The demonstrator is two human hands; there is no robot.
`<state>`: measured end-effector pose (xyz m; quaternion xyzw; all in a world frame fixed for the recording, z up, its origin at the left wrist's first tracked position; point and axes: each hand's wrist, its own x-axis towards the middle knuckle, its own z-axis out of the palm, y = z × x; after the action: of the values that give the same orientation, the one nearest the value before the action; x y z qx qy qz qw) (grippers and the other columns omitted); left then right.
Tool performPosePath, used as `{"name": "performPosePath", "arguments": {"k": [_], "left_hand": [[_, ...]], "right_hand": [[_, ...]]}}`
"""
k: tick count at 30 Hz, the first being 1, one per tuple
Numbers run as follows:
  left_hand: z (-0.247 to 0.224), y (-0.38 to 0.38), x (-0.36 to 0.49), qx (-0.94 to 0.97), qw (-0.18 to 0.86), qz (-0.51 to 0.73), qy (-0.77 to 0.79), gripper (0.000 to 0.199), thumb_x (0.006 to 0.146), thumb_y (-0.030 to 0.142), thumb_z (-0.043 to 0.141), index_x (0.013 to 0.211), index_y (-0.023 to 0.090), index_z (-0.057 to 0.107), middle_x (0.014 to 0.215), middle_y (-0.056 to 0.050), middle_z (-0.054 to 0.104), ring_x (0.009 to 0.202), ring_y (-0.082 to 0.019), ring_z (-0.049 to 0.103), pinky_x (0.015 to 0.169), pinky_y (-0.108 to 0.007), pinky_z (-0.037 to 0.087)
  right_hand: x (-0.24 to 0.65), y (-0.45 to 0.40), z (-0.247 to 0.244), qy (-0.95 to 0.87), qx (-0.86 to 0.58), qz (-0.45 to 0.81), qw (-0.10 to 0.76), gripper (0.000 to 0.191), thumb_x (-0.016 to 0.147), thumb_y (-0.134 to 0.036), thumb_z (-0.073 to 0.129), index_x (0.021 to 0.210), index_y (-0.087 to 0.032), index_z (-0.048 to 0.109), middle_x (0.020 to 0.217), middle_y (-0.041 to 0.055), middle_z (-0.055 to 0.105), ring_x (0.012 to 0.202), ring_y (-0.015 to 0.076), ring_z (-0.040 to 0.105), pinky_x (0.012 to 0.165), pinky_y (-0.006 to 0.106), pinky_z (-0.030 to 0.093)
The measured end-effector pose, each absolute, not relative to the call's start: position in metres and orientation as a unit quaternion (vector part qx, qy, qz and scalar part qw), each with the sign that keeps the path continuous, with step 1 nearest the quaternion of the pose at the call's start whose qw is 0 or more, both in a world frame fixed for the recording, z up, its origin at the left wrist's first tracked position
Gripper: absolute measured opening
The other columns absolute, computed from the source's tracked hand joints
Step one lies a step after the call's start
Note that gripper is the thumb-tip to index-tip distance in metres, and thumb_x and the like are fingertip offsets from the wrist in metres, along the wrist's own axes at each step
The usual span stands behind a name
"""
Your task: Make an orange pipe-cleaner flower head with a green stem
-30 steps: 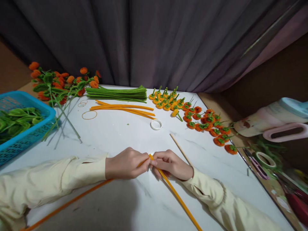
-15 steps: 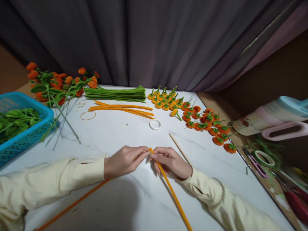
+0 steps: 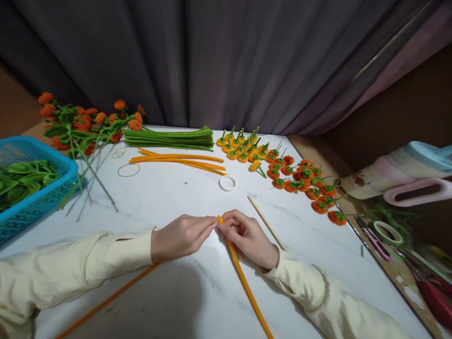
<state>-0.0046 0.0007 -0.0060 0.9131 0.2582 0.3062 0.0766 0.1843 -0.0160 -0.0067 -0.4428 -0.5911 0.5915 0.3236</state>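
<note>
While my right grip (image 3: 251,238) pinches an orange chenille stem (image 3: 243,277) near its tip, on my side of the white ring (image 3: 227,189), my left grip (image 3: 183,238), fingers together, holds an orange strand (image 3: 111,298) right beside it. Beyond the ring lies a green chenille bundle (image 3: 169,138).

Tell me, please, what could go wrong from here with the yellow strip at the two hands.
The yellow strip could slip, since only a short bit of it shows where the left grip and the right grip meet. A long piece trails below the left sleeve, so moving that arm might drag it. The thin stick lies close to the right cuff and could get nudged.
</note>
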Motion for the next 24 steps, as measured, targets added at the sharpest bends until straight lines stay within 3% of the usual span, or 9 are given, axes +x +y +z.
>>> {"name": "performPosePath", "arguments": {"k": [4, 14, 24], "left_hand": [[-0.008, 0.000, -0.007, 0.930, 0.044, 0.263, 0.253, 0.022, 0.090, 0.014, 0.035, 0.099, 0.012, 0.055, 0.082, -0.006, 0.067, 0.068, -0.013, 0.065, 0.060, -0.021, 0.053], [-0.007, -0.002, -0.009, 0.949, -0.022, 0.229, 0.217, 0.028, 0.089, 0.010, 0.032, 0.109, 0.009, 0.051, 0.087, -0.009, 0.067, 0.075, -0.015, 0.065, 0.062, -0.023, 0.054], [-0.004, -0.002, -0.010, 0.940, -0.081, 0.264, 0.203, 0.029, 0.088, 0.009, 0.036, 0.114, 0.008, 0.050, 0.084, -0.009, 0.068, 0.067, -0.014, 0.065, 0.057, -0.023, 0.054]], "right_hand": [[0.184, -0.017, -0.007, -0.647, -0.451, 0.510, 0.344, 0.021, 0.084, -0.037, 0.053, 0.089, -0.017, 0.051, 0.070, 0.0000, 0.057, 0.050, 0.0078, 0.047, 0.045, 0.019, 0.038], [0.186, -0.025, -0.005, -0.759, -0.453, 0.303, 0.357, 0.016, 0.089, -0.029, 0.045, 0.092, -0.016, 0.055, 0.068, 0.0012, 0.056, 0.052, 0.0096, 0.048, 0.049, 0.020, 0.040], [0.187, -0.027, -0.007, -0.794, -0.418, 0.252, 0.362, 0.015, 0.092, -0.020, 0.039, 0.099, -0.018, 0.052, 0.083, 0.0065, 0.062, 0.062, 0.0136, 0.055, 0.058, 0.025, 0.045]]}}
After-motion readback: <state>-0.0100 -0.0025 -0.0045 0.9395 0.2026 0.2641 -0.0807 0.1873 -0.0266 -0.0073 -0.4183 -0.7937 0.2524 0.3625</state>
